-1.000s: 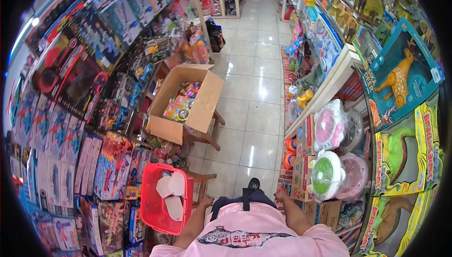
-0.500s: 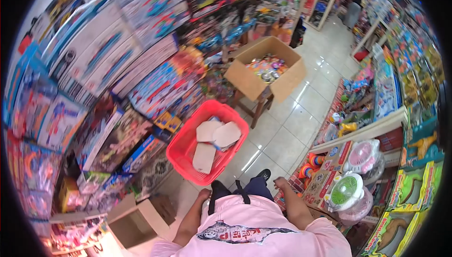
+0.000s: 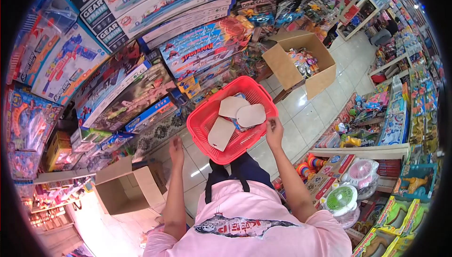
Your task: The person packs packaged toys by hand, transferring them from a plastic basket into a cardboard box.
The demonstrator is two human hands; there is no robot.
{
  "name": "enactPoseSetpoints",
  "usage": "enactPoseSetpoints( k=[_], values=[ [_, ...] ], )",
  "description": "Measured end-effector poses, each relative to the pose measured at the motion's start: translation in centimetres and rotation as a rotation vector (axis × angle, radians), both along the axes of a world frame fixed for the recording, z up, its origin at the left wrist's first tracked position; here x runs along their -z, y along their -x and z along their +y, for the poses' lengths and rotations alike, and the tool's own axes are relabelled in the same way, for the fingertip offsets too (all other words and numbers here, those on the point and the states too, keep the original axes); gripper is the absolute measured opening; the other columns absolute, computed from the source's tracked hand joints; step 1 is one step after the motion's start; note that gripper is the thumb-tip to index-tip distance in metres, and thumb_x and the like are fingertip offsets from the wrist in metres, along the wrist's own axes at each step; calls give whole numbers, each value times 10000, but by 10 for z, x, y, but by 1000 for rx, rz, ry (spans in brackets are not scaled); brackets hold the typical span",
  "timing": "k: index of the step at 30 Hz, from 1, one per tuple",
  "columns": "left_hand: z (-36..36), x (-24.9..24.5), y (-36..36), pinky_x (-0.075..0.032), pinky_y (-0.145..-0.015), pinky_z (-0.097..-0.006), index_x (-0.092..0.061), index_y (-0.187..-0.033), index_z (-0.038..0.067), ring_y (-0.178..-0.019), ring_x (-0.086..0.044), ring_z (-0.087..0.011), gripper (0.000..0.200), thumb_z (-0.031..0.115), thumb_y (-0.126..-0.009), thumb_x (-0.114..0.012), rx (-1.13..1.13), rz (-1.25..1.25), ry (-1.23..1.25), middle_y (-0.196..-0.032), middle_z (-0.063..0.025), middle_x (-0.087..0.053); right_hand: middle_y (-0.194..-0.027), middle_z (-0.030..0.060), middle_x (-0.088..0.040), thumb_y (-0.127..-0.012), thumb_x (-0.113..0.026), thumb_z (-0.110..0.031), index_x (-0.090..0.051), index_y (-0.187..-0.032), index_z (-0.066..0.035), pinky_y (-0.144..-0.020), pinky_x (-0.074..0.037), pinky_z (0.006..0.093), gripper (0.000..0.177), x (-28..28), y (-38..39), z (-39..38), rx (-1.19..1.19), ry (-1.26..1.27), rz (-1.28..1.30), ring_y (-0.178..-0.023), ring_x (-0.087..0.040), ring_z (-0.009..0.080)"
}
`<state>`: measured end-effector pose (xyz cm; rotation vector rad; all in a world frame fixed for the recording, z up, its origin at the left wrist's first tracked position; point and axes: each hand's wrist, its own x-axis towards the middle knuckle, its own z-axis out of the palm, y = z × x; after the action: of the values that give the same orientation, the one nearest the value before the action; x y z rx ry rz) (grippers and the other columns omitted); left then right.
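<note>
Toy-packed shelves [image 3: 205, 45] flank a tiled floor [image 3: 301, 120] in a narrow shop. Nearest, the left hand [image 3: 176, 150], at 10 o'clock, stands apart from the basket, its fingers loosely extended and holding nothing. At 1 o'clock, the right hand [image 3: 274, 132] is beside the basket's rim, fingers bent; whether they grip it, I cannot tell. Between them, at 12 o'clock, the red basket [image 3: 196, 133] has pale cards [image 3: 221, 133] lying loose inside. It looks only part filled, though whether anything remains to be added is unclear. An open box [image 3: 112, 200] sits at 9 o'clock, fans [image 3: 341, 199] at 3. Farther off, at 1 o'clock, a carton [image 3: 285, 67] contains small packets [image 3: 305, 63], their flaps uncovered.
</note>
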<state>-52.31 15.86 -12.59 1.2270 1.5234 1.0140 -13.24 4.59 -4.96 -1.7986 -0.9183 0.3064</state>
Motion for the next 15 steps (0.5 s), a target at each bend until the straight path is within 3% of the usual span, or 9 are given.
enactPoseSetpoints(
  k=[1,4,5,6,8,10,12,14,15],
  values=[
    [7,-36,-20,-497,-769,-317,-594,-1086,23,-920,-616,-180,248,249,-992,-552,13,25,-77,-1007,-101,-650,-845,116,-654,-879,-574,-1,-608,-1005,19,-696,-512,285,132,-10,8,16,-65,-36,26,-757,-645,163],
    [25,-74,-66,-488,-823,-332,-588,-1091,34,-964,-612,-211,201,201,-986,-550,153,90,-300,-1033,-113,-628,-844,118,-664,-888,-577,-60,-627,-1014,25,-675,-544,312,160,12,15,57,-302,300,392,-759,-668,201],
    [25,-88,-84,-486,-829,-332,-586,-1091,30,-961,-613,-224,195,185,-978,-553,242,93,-267,-1030,-123,-618,-862,123,-672,-902,-587,-113,-633,-1020,31,-668,-554,330,192,25,19,68,-357,475,591,-760,-675,216],
    [27,-98,-102,-484,-835,-331,-585,-1092,26,-959,-613,-237,190,168,-969,-556,335,96,-237,-1027,-133,-609,-862,123,-672,-902,-587,-113,-633,-1020,31,-668,-554,330,192,45,24,76,-363,480,601,-760,-675,216],
    [32,-71,-128,-488,-865,-358,-586,-1108,22,-971,-620,-287,208,159,-955,-553,528,98,-151,-1031,-156,-608,-833,128,-665,-884,-619,-188,-629,-1064,8,-615,-560,362,266,82,38,92,-389,1047,691,-678,-662,225],
    [34,-10,-148,-486,-905,-402,-586,-1157,-3,-1075,-609,-349,292,169,-922,-575,559,398,-138,-1135,-211,-615,-809,127,-662,-887,-627,-222,-621,-1085,3,-578,-556,366,299,92,62,99,-304,1105,776,-645,-657,227],
    [33,51,-152,-480,-921,-419,-574,-1189,-18,-1118,-593,-371,350,201,-916,-574,576,448,33,-1190,-236,-600,-785,126,-659,-890,-636,-255,-614,-1105,-2,-542,-551,370,333,105,78,95,-210,1174,863,-611,-651,229],
    [36,64,-151,-475,-938,-435,-562,-1221,-34,-1161,-578,-393,409,233,-911,-574,592,495,200,-1244,-261,-586,-781,107,-640,-933,-609,-270,-546,-1211,-8,-555,-562,374,387,116,85,95,-238,1049,1023,-633,-668,236],
    [42,63,-147,-474,-944,-426,-538,-1243,-50,-1169,-577,-393,457,270,-917,-559,794,511,407,-1265,-281,-569,-781,107,-640,-933,-609,-270,-546,-1211,-8,-555,-562,374,387,115,85,98,-239,1054,1031,-633,-668,236]
  ],
)
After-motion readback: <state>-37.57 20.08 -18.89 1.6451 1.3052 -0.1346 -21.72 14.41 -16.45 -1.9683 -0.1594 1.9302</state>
